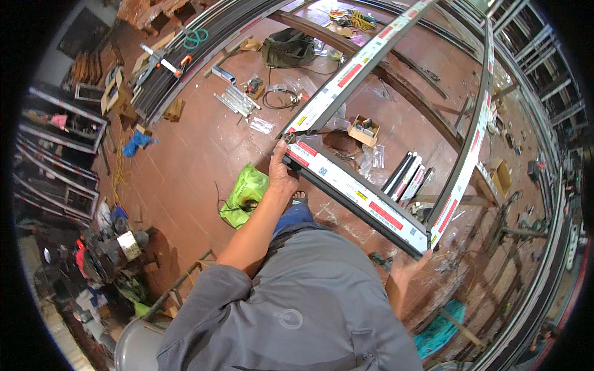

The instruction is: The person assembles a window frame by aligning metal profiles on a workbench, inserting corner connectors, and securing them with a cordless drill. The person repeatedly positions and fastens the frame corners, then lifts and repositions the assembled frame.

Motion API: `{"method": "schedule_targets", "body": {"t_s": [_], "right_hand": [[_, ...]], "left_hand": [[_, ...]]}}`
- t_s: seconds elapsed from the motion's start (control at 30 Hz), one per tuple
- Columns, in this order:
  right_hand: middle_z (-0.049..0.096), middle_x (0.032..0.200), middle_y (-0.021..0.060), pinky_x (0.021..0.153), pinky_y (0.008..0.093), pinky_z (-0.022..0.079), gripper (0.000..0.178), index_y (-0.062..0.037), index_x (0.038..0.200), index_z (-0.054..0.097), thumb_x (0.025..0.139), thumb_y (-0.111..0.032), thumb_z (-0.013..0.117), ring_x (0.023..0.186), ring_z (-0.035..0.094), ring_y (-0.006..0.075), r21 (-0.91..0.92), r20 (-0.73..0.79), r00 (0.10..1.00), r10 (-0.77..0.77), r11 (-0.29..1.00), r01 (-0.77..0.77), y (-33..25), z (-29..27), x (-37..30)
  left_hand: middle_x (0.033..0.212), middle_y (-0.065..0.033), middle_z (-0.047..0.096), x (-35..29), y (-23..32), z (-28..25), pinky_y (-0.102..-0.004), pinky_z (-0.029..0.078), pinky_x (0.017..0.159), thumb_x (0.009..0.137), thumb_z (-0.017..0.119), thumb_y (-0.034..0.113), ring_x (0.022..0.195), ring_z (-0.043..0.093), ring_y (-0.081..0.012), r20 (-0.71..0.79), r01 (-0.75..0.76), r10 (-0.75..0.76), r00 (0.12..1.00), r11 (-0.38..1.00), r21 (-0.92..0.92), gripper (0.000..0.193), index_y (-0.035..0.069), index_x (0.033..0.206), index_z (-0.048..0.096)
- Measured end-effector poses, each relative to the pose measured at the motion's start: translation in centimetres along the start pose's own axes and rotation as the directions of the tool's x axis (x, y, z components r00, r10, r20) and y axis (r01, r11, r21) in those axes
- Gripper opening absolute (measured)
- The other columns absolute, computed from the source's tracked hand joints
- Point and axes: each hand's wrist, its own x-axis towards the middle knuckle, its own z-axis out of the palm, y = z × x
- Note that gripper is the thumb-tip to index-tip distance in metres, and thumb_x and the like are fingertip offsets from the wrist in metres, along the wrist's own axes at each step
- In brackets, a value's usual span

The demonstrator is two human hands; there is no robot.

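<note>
We had the near rail of a large rectangular profile frame between our two hands, its two long sides running to the far right above the red-brown tiled floor. Our left hand was clamped on the frame's near left corner, the thumb laid up against the corner's outer edge and the other fingers mostly hidden below the rail. Our right hand touched the near right corner, its upper digits against the outer end; the rest was hidden, and we could not tell how tightly it closed. The rail thus lay just beyond our fingers, its labelled white face turned up and its dark edge toward us.

Through the frame's opening we saw a small open cardboard box on the left and a cluster of short profile pieces nearer the rail. A dark brown beam ran beneath the frame. A lime-green plastic bag lay left of our left forearm, and a dark olive bag sat at the far side.
</note>
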Motion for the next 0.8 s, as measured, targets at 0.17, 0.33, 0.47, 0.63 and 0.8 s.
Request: {"method": "schedule_targets", "body": {"t_s": [0.17, 0.33, 0.47, 0.63, 0.8], "right_hand": [[0.066, 0.138, 0.0144, 0.109, 0.0456, 0.048, 0.049, -0.0039, 0.133, 0.064, 0.097, -0.035, 0.076, 0.131, 0.059, 0.0347, -0.583, -0.185, 0.957, -0.225, 0.809, 0.077, -4.2, 8.2, -2.1], [0.068, 0.130, 0.0162, 0.106, 0.0444, 0.049, 0.039, 0.0002, 0.122, 0.069, 0.094, -0.025, 0.077, 0.125, 0.063, 0.0359, -0.437, 0.886, 0.462, -0.031, -0.387, 0.812, -4.0, 14.9, 1.7], [0.066, 0.137, 0.0204, 0.114, 0.0452, 0.044, 0.036, 0.0006, 0.133, 0.069, 0.099, -0.011, 0.065, 0.129, 0.062, 0.0351, -0.562, 0.774, 0.481, 0.412, 0.098, 0.821, 9.5, 29.7, 2.8], [0.069, 0.129, 0.0152, 0.112, 0.0528, 0.041, 0.031, -0.0097, 0.123, 0.073, 0.101, -0.031, 0.065, 0.130, 0.058, 0.0365, 0.097, 0.747, -0.165, 0.644, 0.140, 0.985, 24.6, 39.8, 2.7], [0.071, 0.113, 0.0080, 0.104, 0.0483, 0.041, 0.024, -0.0114, 0.107, 0.074, 0.102, -0.032, 0.063, 0.115, 0.062, 0.0327, 0.234, 0.626, -0.295, 0.722, 0.186, 0.954, 27.8, 39.8, 4.2]], "left_hand": [[0.119, -0.0040, 0.073, -1.7, -0.1, 1.5, -0.0448, 0.060, 0.091, 0.092, 0.082, 0.040, 0.109, 0.071, -0.0236, 0.015, -0.087, 0.087, 0.996, 0.996, 0.034, 0.054, 0.014, 0.134, 0.061], [0.117, -0.0078, 0.071, -0.9, -1.0, 1.6, -0.0384, 0.062, 0.091, 0.095, 0.077, 0.012, 0.102, 0.071, -0.0199, -0.035, -0.128, 0.126, 0.991, 0.989, -0.067, 0.047, 0.008, 0.137, 0.057], [0.113, -0.0073, 0.069, -1.6, -0.4, 2.5, -0.0334, 0.060, 0.088, 0.092, 0.076, 0.007, 0.097, 0.070, -0.0177, -0.076, -0.129, 0.122, 0.990, 0.987, -0.094, 0.049, 0.004, 0.137, 0.057], [0.108, -0.0053, 0.066, -1.0, -1.1, 3.3, -0.0304, 0.058, 0.083, 0.092, 0.077, 0.007, 0.092, 0.067, -0.0144, -0.193, -0.246, 0.228, 0.954, 0.967, -0.073, 0.050, 0.001, 0.137, 0.056], [0.099, -0.0014, 0.067, -0.5, -1.9, 3.0, -0.0285, 0.055, 0.077, 0.093, 0.077, 0.008, 0.085, 0.064, -0.0102, -0.214, -0.349, 0.322, 0.922, 0.932, -0.103, 0.034, 0.004, 0.123, 0.063]]}}
